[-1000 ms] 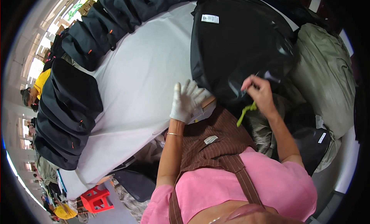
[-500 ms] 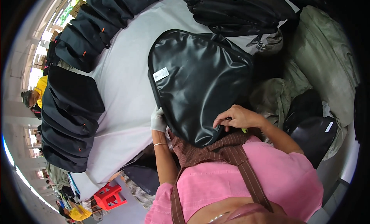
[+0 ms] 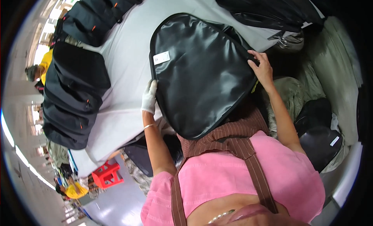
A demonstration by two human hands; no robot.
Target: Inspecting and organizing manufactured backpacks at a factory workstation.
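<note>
Glossy black panel (image 3: pixel 202 78), held at both sides

Item: one rounded panel, shiny face up, with a dark raised edge and a white label (image 3: pixel 161 58) near its upper left. Location: over the near part of the white-covered tabletop (image 3: pixel 128 59), its lower end overlapping the brown striped apron (image 3: pixel 237 121) in view.

Left hand (image 3: pixel 149 97), white-gloved: grip closed on the panel's left edge. Right hand (image 3: pixel 262 68), bare: grip pinching the panel's right edge; a yellow-green strip (image 3: pixel 255 87) shows just below it.

Surroundings:
- Black bags (image 3: pixel 75 90), with small orange tabs, lined along the tabletop's left side.
- Dark pieces (image 3: pixel 268 10), heaped at the upper right of the tabletop.
- Grey-green fabric (image 3: pixel 336 70), bulky, at far right.
- Black sheet (image 3: pixel 320 142), bearing a white tag, lower right.
- Red stool (image 3: pixel 107 174), lower left, beyond the tabletop's near edge.
</note>
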